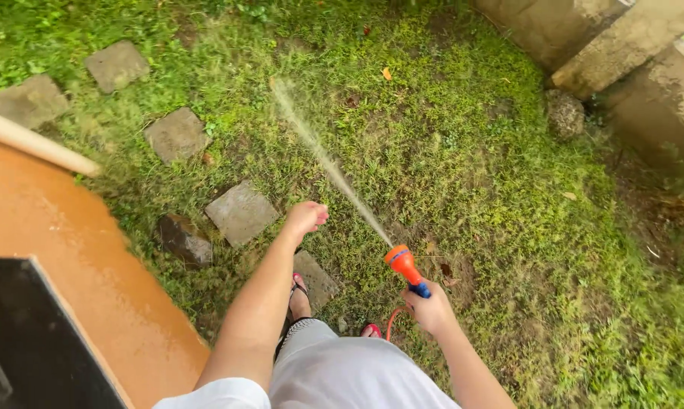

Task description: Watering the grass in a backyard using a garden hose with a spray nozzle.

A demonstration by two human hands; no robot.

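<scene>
Your right hand (431, 309), fingers wrapped around the orange spray nozzle (404, 265) at lower center, sends water (323, 159) toward the upper left over the grass (493, 174). Your left hand (307, 217) hangs empty, fingers curled loosely, above the stepping stones (241, 213).

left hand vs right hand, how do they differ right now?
The right hand grips an orange hose nozzle that sprays water over the grass; the left hand holds nothing. The right hand is closed in a fist; the left hand hangs loosely curled, further forward over the stepping stones. Both are bare.
</scene>
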